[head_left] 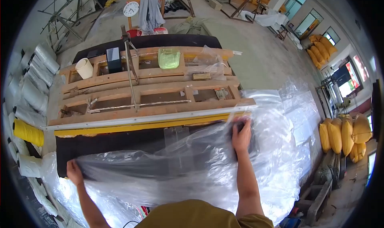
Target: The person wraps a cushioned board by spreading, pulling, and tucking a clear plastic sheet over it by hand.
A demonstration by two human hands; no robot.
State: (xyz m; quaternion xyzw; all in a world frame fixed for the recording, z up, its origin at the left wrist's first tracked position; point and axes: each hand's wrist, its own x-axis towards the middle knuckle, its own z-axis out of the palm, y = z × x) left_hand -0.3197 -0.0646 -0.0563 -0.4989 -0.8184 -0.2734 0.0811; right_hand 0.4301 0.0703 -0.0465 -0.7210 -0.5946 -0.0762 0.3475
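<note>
My left hand [74, 172] is closed on the near-left corner of a clear plastic sheet [136, 170]. The sheet stretches across black material [108, 146] on the table in front of me. Farther right, my right hand [242, 137] is closed at the sheet's far edge, beside a yellow strip [140, 125]. Its fingertips are partly hidden in the shiny folds. A clear tape-like patch [179, 142] shows in the middle of the black material.
Beyond the strip lies a wooden frame [160, 104] bearing a white cup [84, 68], a dark box [114, 60], a green container [169, 58] and a metal rod [130, 68]. Plastic rolls [36, 92] and a yellow spool [29, 133] stand left; yellow sacks [347, 134] sit right.
</note>
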